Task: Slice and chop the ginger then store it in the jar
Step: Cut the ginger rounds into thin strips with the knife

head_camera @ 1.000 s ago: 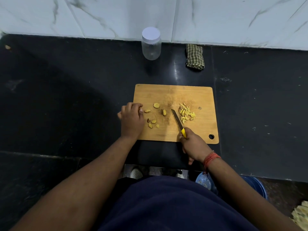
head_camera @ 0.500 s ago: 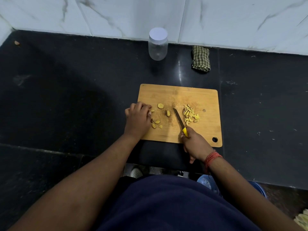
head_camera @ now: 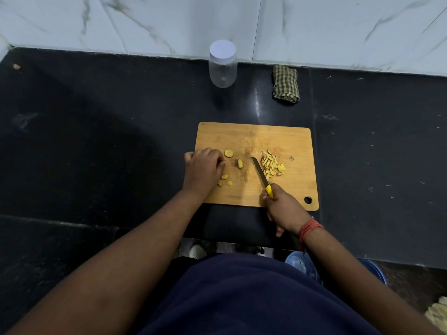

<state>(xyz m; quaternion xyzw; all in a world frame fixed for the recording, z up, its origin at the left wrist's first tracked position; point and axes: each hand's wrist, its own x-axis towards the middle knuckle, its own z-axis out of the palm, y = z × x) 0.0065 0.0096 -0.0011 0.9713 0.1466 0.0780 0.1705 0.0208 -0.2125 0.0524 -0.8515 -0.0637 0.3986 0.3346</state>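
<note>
While right hand [head_camera: 284, 209] grips knife [head_camera: 262, 176], left hand [head_camera: 203, 169] curled over ginger slices [head_camera: 225, 177] on board [head_camera: 256, 141], grasp unclear, jar [head_camera: 223, 65] unlabelled

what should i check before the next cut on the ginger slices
1. Knife held firmly: ok, the right hand grips the yellow handle.
2. Blade clear of fingers: ok, it lies apart from the left hand, next to the chopped pile.
3. Slice ready under the left hand: cannot tell, the fingers hide what they touch.
4. Slices left to chop: ok, several ginger slices lie loose on the board.
5. Board flat on the counter: ok.
6. Jar ready for storing: not ok, its lid is still on and it stands behind the board.
</note>
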